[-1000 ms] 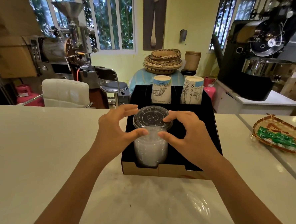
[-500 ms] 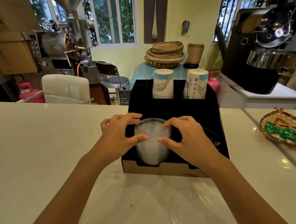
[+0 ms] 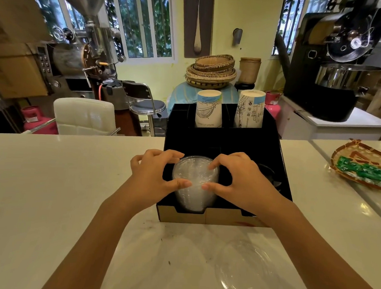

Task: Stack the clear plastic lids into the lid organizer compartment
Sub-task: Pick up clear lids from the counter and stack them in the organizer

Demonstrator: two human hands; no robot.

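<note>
A stack of clear plastic lids [image 3: 194, 178] stands in the front left compartment of the black cardboard organizer [image 3: 220, 144] on the white counter. My left hand [image 3: 154, 175] curls round the stack's left side and my right hand [image 3: 238, 180] round its right side, thumbs nearly meeting at the front. One more clear lid [image 3: 244, 272] lies flat on the counter in front of the organizer, to the right. A dark object [image 3: 270, 176] sits in the front right compartment, partly hidden by my right hand.
Two upside-down stacks of paper cups [image 3: 209, 109] [image 3: 250, 110] fill the organizer's back compartments. A woven tray with green packets [image 3: 366, 168] lies at the counter's right. A white chair [image 3: 84, 115] and coffee machines stand beyond the counter's far edge.
The lid stack has sunk from above the organizer's rim down into the front left compartment, both hands following it down. The camera view has tilted lower.
</note>
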